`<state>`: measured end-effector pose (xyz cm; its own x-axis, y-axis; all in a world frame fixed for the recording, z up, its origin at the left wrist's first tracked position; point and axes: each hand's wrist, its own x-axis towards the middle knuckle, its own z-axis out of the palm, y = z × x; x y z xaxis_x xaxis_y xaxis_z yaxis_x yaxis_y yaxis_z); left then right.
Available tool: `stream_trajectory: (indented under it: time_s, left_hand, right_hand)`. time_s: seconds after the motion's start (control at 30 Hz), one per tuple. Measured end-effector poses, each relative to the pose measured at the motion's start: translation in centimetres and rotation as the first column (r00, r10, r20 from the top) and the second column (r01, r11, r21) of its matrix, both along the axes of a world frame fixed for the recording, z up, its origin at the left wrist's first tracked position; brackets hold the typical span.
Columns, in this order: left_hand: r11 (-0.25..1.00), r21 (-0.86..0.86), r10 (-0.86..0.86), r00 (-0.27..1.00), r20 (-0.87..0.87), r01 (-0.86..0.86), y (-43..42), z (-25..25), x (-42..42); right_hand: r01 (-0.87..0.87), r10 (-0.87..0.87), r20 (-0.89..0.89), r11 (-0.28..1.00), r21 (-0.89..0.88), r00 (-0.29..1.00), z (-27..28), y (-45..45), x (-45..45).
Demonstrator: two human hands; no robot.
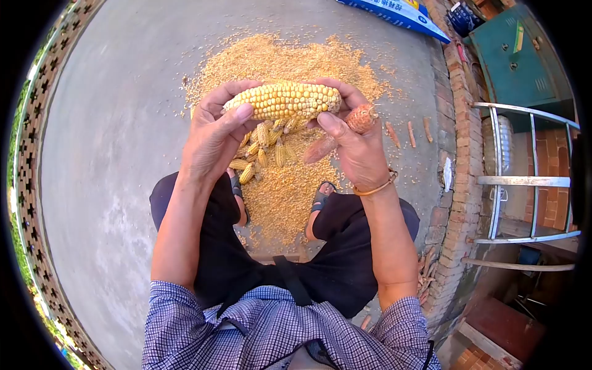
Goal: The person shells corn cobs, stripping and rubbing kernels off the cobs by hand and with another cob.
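Observation:
A yellow ear of corn (283,100) is held level in front of me, most of its kernels still on. My left hand (213,132) is closed around its left end, thumb along the lower side. At the other end, my right hand (357,145) grips the ear with thumb and fingers. That same hand also has a reddish bare corncob (320,149) tucked in it, slanting across the palm, with its rough end poking out by the thumb base. Below the ear lies a heap of unshelled ears (262,154), partly hidden by my hands.
Loose kernels (277,58) spread over the grey concrete floor (111,154) beyond and between my sandalled feet. Several bare cobs (411,134) lie to the right, beside a brick edge (459,154). A blue sack (394,15), a metal rack (524,180) and a green cabinet (515,58) stand further out.

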<state>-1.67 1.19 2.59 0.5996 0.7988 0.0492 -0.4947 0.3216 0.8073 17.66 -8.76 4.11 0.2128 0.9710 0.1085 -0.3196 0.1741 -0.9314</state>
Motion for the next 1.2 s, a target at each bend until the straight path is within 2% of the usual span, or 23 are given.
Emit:
stream_trajectory:
  time_s: [0.17,0.27,0.37,0.5,0.6,0.63,0.7,0.8,0.9,1.0,1.1,1.2]
  left_hand:
    - [0.99,0.068,-0.107,0.978,-0.181,0.121,-0.6,1.0,0.0]
    - [0.946,0.142,-0.233,0.916,-0.328,0.292,-0.6,1.4,-0.2]
    - [0.919,0.142,-0.28,0.86,-0.427,0.369,-1.0,1.6,-0.1]
    - [0.934,0.165,-0.229,0.886,-0.404,0.316,-1.2,1.3,-0.2]
    - [0.948,0.263,-0.07,0.922,-0.38,0.18,-1.9,0.7,0.4]
    - [0.925,0.343,-0.011,0.913,-0.409,0.164,-1.9,0.6,0.5]
    - [0.857,0.495,0.112,0.887,-0.448,0.142,-1.9,0.4,0.5]
    - [0.676,0.728,0.278,0.876,-0.395,0.114,-1.6,-0.4,0.7]
    - [0.644,0.759,0.368,0.831,-0.417,0.095,-1.9,0.0,0.7]
    - [0.492,0.867,0.507,0.784,-0.358,0.077,-1.9,0.2,0.7]
    - [0.486,0.873,0.537,0.778,-0.327,0.031,-2.2,0.2,0.6]
    - [0.401,0.914,0.579,0.754,-0.309,0.066,-2.1,0.1,0.4]
  right_hand:
    - [0.016,-0.016,0.038,1.0,-0.004,0.999,0.4,-0.2,0.6]
    - [0.025,-0.024,0.051,0.999,-0.021,0.998,0.3,-0.5,1.0]
    - [0.021,-0.018,0.084,0.999,-0.029,0.996,0.2,-0.6,1.4]
    - [0.026,-0.025,0.059,1.0,-0.017,0.998,-0.3,-0.5,1.4]
    - [0.04,-0.04,0.002,0.999,0.02,0.999,-0.5,-0.1,1.1]
    - [0.05,-0.049,-0.02,0.998,0.038,0.999,-0.6,-0.1,0.9]
    - [-0.005,0.006,-0.05,1.0,0.026,0.999,-0.2,-0.1,1.0]
    - [-0.041,0.044,-0.076,0.998,0.043,0.996,-0.3,0.1,0.9]
    - [-0.027,0.031,-0.081,0.999,0.047,0.996,-0.7,0.2,0.7]
    - [-0.036,0.039,-0.068,0.998,0.045,0.997,-0.8,0.2,0.7]
    - [-0.082,0.082,-0.015,0.997,0.016,0.997,-0.5,-0.2,1.0]
    - [-0.116,0.116,0.021,0.993,0.009,0.993,-0.3,-0.2,1.2]
